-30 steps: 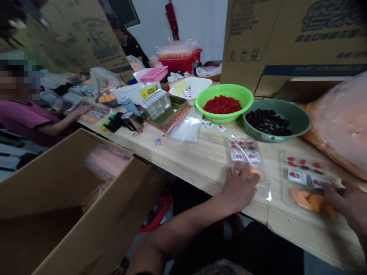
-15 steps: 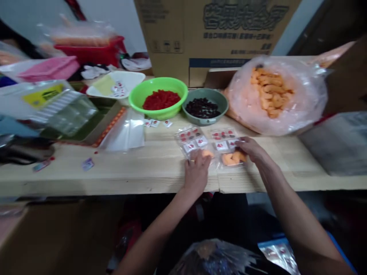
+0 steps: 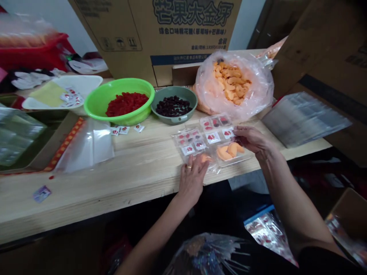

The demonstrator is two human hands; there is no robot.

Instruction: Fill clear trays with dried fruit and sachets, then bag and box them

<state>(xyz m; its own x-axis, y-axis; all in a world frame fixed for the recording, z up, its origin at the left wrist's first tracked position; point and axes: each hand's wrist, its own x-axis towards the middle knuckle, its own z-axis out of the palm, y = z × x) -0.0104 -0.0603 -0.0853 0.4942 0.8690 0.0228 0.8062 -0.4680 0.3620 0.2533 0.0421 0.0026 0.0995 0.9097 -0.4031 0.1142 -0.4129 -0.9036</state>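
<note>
Left hand (image 3: pixel 192 179): half-open, over bagged pack (image 3: pixel 179 145).
Right hand (image 3: pixel 250 139): we pinched tray's (image 3: pixel 233 162) edge, apparently positioning it; level handling needed.

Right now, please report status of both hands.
Left hand on left filled pack. Right hand at right pack's edge. Green bowl and grey-green bowl stand behind, not between hands.
</note>
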